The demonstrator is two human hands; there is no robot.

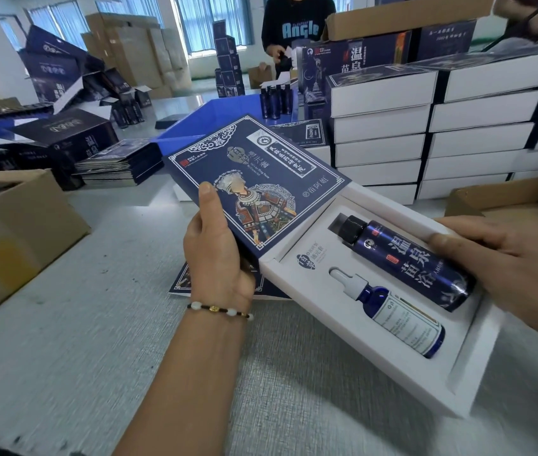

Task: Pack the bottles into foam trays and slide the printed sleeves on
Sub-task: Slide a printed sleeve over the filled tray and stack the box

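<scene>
Holding the printed sleeve (pixel 254 179) in my left hand (pixel 218 255), I clamp it with thumb on its printed face and fingers curled beneath, so its open end faces the foam tray (pixel 297 281). The sleeve sits at 10 o'clock from the tray, and its mouth already overlaps the tray's far corner. My right hand (pixel 507 261) grips the tray's edge at 3 o'clock, thumb lying across the large bottle (pixel 409 261), which I judge keeps the load seated while the tray feeds in.

Count in the tray: two bottles, one large bottle with a black cap toward 12 o'clock, one dropper bottle (pixel 395 314) toward 6 o'clock, each in its own recess. One sleeve in hand; at least one more flat sleeve (pixel 182 281) lies on the table (pixel 63 357) below it.

Finished white boxes (pixel 382 126) stand stacked at 1 o'clock; their exact number cannot be told.
</scene>
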